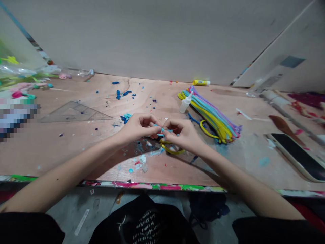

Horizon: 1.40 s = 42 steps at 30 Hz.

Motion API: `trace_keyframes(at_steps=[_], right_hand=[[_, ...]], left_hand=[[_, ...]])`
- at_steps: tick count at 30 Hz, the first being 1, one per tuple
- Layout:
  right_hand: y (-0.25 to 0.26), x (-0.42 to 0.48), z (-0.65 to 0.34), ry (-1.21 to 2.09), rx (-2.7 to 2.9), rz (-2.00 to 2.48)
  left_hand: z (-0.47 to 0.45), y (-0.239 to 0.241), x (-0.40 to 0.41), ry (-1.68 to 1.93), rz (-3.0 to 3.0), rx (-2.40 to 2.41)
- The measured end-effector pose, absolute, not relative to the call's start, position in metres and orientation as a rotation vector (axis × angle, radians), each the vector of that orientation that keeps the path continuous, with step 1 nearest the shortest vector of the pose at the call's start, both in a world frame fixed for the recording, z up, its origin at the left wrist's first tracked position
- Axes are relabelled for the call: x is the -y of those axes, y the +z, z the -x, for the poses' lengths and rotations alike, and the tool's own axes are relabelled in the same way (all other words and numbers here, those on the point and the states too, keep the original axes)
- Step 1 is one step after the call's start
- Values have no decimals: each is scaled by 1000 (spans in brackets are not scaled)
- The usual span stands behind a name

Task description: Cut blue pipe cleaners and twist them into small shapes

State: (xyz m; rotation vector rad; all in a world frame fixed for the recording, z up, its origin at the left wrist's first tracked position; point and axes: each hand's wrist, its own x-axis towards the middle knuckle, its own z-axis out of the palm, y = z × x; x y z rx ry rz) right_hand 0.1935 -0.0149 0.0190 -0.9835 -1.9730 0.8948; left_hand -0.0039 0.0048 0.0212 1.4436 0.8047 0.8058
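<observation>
The left hand (139, 127) and right hand (181, 134) pinch a light-blue pipe cleaner (161, 130) tightly between their fingertips, above the worktop (63, 152) near its front edge, mid-width. A yellow pipe cleaner loop (169, 149) lies just beneath, and a multicoloured pipe cleaner bundle (210, 115) lies nearby toward the right.

Tabletop (56, 152): plywood, matt, rough, paint-stained; pipe cleaners (210, 115): fuzzy chenille; set square (76, 112): clear, smooth plastic; phone screen (296, 156): glossy glass;
</observation>
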Motion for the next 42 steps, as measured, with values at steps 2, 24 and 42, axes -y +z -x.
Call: trace_keyframes(at_steps=[2, 24, 42], right_hand=[[18, 17, -194, 639, 2063, 975], [13, 11, -194, 1030, 1669, 958], [16, 19, -194, 282, 2047, 942]], left_hand=[[4, 19, -5, 809, -1421, -813], [2, 12, -8, 904, -1211, -796], [-3, 19, -4, 844, -1472, -959]])
